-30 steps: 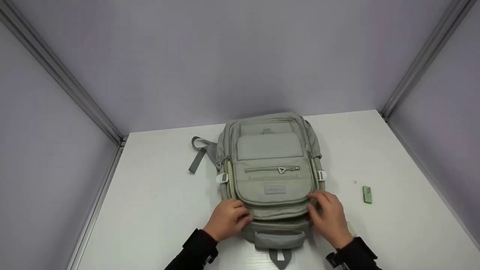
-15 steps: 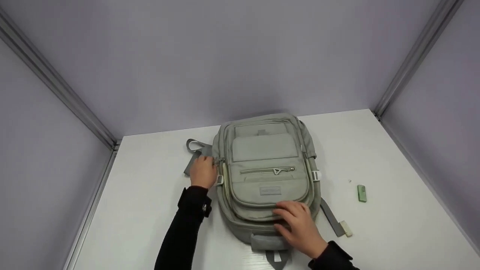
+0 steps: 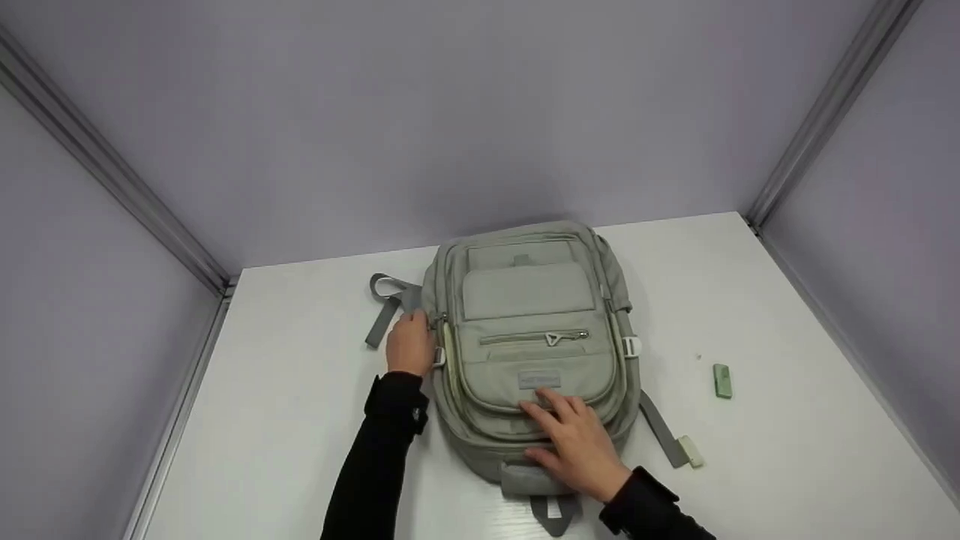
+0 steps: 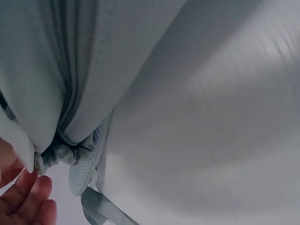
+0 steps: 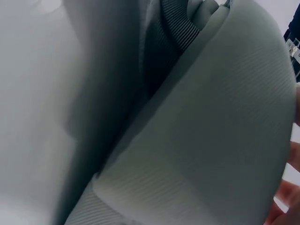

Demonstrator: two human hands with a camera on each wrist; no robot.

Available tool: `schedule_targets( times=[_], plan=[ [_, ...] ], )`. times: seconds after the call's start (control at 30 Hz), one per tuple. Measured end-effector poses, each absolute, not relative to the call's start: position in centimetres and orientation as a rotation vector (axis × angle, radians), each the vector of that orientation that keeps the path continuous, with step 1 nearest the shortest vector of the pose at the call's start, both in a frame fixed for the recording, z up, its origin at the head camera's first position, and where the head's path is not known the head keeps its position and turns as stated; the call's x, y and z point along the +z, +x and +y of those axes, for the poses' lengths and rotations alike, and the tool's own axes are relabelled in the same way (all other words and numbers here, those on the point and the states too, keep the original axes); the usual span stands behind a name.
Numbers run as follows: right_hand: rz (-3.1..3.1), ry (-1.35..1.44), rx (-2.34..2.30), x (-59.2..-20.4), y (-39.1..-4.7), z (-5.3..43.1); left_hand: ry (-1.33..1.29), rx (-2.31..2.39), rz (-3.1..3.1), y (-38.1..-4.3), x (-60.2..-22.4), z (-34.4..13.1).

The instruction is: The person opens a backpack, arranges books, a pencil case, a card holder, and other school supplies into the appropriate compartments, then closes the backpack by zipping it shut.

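Observation:
A grey-green backpack [image 3: 529, 292] lies front up, its carry handle [image 3: 529, 478] toward the person. At its left side, the left hand [image 3: 410, 345] pinches a zipper pull at the upper end of the parted side zipper; in the left wrist view the fingers [image 4: 30, 194] bend close to the bag's gathered side edge, the pull mostly hidden. The right hand [image 3: 576, 444] rests with loosely spread fingers on the lower front, below the grey label patch [image 3: 539, 379]. In the right wrist view, its fingers [image 5: 294, 157] show behind the bag's rounded edge.
A small green block [image 3: 722, 381] lies on the white table [image 3: 300, 420] at the right. A pale block [image 3: 690, 451] sits by the end of a grey strap [image 3: 664, 429]. Another strap [image 3: 382, 322] spreads out left of the bag. Panels enclose the table's back and sides.
The left hand has gone from the bag's lower left edge up to the side zipper. The right hand has moved left from the lower right edge onto the front. The lower flap now lies flatter.

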State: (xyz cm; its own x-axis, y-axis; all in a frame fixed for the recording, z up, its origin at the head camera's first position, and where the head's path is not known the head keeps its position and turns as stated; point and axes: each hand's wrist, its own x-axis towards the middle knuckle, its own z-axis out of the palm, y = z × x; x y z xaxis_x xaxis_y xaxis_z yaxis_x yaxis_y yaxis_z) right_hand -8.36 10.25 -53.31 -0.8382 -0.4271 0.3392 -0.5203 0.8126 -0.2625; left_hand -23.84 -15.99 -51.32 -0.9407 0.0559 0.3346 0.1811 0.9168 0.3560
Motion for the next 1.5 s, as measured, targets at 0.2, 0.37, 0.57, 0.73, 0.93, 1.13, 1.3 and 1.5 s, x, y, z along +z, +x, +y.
schedule_targets(
  times=[0.2, 0.37, 0.57, 0.73, 0.93, 1.13, 1.3, 1.5],
  plan=[
    [-2.823, 0.741, 0.520, -53.3, -8.7, 10.4, -0.186, -0.486, -2.761, -24.0, -51.3, -15.7],
    [-2.851, 0.732, 0.530, -53.5, -8.9, 10.2, -0.158, -0.463, -2.736, -23.9, -51.3, -15.7],
    [-2.889, 0.723, 0.548, -53.7, -9.0, 10.1, -0.221, -0.431, -2.768, -22.5, -50.5, -15.8],
    [-2.893, 0.711, 0.518, -53.8, -9.1, 10.4, -0.328, -0.327, -2.822, -21.0, -50.0, -16.0],
    [-2.892, 0.690, 0.484, -53.8, -9.4, 11.0, -0.423, -0.325, -2.874, -19.3, -50.0, -16.3],
    [-2.909, 0.672, 0.473, -53.4, -9.9, 12.7, -0.471, -0.496, -2.808, -17.8, -50.6, -16.4],
    [-2.938, 0.629, 0.490, -52.9, -10.8, 14.0, -0.475, -0.579, -2.758, -16.0, -50.8, -16.9],
    [-2.950, 0.589, 0.510, -52.8, -11.9, 14.4, -0.528, -0.609, -2.679, -13.1, -51.2, -16.1]
  ],
)
